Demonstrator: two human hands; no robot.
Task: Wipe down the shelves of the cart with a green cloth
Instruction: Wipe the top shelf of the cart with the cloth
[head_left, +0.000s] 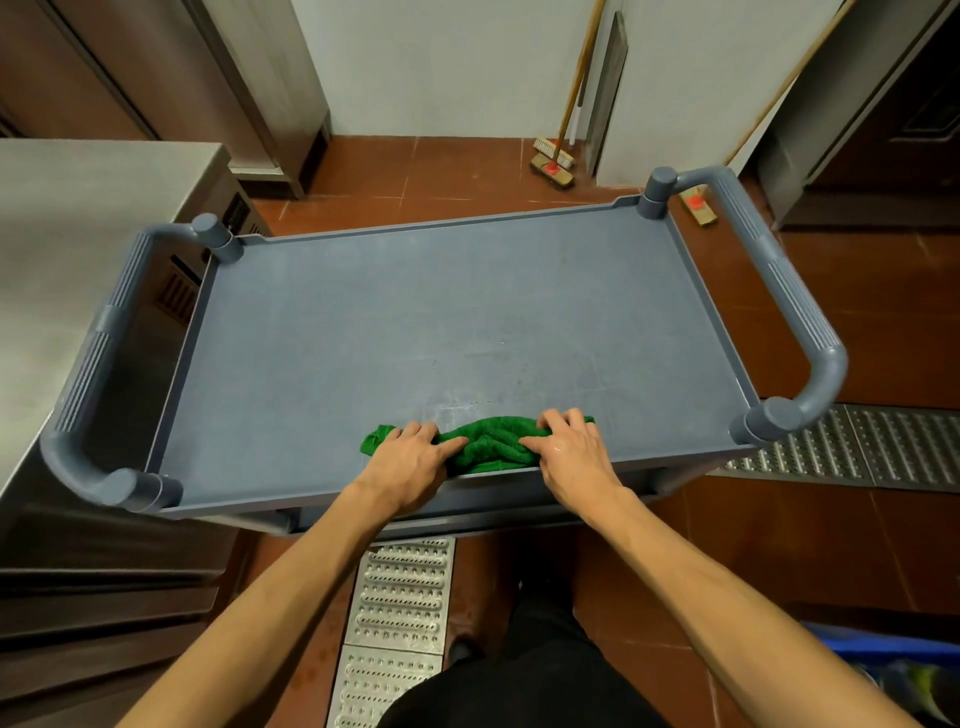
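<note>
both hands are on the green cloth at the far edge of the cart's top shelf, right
Not quite. The green cloth lies at the near edge of the cart's top shelf, on the person's side, not the far edge. The head view shows it. The rest holds: the left hand and the right hand are both on it.

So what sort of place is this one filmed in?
Probably a commercial kitchen: stainless steel counter, perforated metal drain grates in the tiled floor, and a grey utility cart.
</note>
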